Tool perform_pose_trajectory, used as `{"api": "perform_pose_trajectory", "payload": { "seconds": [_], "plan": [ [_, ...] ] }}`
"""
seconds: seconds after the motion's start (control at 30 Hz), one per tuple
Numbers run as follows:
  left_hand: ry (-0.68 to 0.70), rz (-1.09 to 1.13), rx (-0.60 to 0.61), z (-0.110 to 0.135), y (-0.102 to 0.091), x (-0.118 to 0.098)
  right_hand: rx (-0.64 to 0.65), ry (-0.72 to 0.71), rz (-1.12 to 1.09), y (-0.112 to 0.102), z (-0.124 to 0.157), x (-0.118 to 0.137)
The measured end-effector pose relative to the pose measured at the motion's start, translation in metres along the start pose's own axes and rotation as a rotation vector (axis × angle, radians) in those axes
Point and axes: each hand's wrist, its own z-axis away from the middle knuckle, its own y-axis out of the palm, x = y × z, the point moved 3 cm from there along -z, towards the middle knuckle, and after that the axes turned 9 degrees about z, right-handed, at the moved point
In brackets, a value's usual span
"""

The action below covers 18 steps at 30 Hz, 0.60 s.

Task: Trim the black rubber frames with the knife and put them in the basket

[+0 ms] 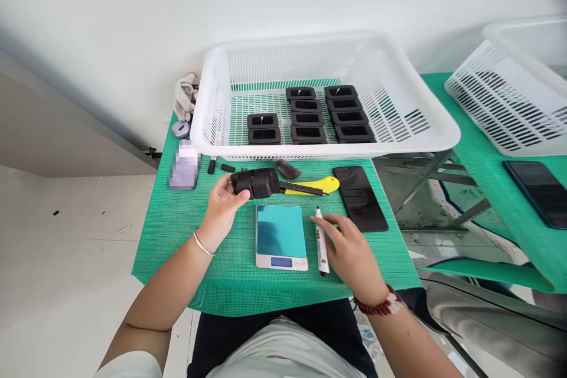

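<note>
Clearly within reach, a white marker (321,248) sits just beside the right edge of a digital scale (282,236), its long axis running away from the wearer, roughly along the scale's side. The right grip (349,251) is the nearer of the two, coming over the marker from the right, one digit crossing the upper barrel; it is narrow, though whether it closes fully around the marker cannot be told. Farther left, the left grip (225,207) holds a black moulded part (261,183) above the green-covered surface (221,283), thumb in front. Beyond lie a yellow cutter (330,184) and a black phone-like slab (361,198), and behind them a white basket (398,144) carries rows of black frames (307,134)
</note>
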Motion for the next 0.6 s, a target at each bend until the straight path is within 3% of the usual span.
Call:
{"api": "perform_pose_trajectory", "payload": {
  "seconds": [0.13,0.27,0.4,0.47,0.6],
  "plan": [
    [0.085,-0.139,0.101,0.004,0.007,-0.002,0.078,0.057,-0.077,-0.003,0.002,-0.004],
    [0.132,-0.425,0.4,0.013,0.029,-0.016,0.096,0.138,-0.403,-0.04,-0.026,-0.006],
    [0.269,-0.656,0.755,0.015,0.064,-0.044,0.355,-0.105,-0.718,-0.078,-0.077,0.0],
    [0.378,-0.746,0.82,0.008,0.078,-0.063,0.518,-0.221,-0.825,-0.09,-0.106,0.0],
    [0.561,-0.988,0.85,-0.017,0.094,-0.101,0.729,-0.288,-0.992,-0.102,-0.163,-0.009]
  ]
}}
